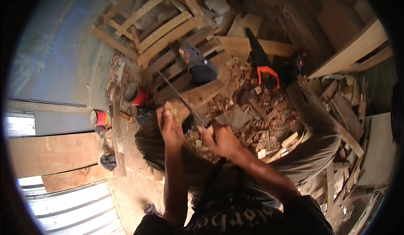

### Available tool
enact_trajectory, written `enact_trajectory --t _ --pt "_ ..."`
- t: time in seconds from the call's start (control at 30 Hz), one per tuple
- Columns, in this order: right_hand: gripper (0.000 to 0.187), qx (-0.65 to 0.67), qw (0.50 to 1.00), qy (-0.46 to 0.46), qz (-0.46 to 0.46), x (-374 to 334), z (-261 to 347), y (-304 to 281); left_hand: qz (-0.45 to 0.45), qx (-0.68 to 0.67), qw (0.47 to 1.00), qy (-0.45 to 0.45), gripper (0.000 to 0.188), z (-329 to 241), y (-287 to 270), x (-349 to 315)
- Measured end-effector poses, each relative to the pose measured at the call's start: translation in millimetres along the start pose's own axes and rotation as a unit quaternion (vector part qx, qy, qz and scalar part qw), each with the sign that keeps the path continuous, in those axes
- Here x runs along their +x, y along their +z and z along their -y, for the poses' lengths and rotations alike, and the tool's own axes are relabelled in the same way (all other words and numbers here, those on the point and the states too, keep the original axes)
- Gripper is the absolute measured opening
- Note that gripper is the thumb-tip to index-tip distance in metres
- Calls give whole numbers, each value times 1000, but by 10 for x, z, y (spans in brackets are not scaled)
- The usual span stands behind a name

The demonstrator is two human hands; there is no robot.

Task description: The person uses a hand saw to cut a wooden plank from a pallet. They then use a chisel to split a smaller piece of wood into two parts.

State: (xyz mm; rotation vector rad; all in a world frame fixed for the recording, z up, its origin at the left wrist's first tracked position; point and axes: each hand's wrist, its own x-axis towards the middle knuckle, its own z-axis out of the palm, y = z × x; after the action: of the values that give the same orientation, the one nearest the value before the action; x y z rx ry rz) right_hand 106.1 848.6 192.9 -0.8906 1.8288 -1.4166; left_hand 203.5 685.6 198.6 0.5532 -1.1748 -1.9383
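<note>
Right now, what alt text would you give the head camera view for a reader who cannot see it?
Seen from above, a person's left hand steadies a small wooden block while the right hand works a long thin blade across it. Wood offcuts, an orange-handled handsaw and two red cans lie around.

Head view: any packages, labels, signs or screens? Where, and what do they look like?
Open red can: on the ground left of the left hand, lying tilted, round, dark mouth.
Labelled tin: lower left of it, cylindrical, red and yellow label, pale lid.
No signs or screens.
</note>
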Motion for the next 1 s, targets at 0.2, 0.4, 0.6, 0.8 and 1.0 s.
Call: enact_trajectory --t 0.2,0.4,0.6,0.8,1.0 --pt "33 82 982 -160 -62 -14 590 -290 -14 40 998 40 20 87 -67 -5" --pt "36 -21 999 -5 50 16 -59 -67 -6 27 999 25 23 49 -37 93" --pt "35 -4 997 -74 18 3 177 -43 -5 56 998 23 29 36 -185 27" --pt "36 91 963 -250 -49 -8 805 -246 28 447 873 192 26 156 -553 102" --pt "38 -74 996 -47 13 -26 -18 187 99 522 793 297 32 -32 -416 15"
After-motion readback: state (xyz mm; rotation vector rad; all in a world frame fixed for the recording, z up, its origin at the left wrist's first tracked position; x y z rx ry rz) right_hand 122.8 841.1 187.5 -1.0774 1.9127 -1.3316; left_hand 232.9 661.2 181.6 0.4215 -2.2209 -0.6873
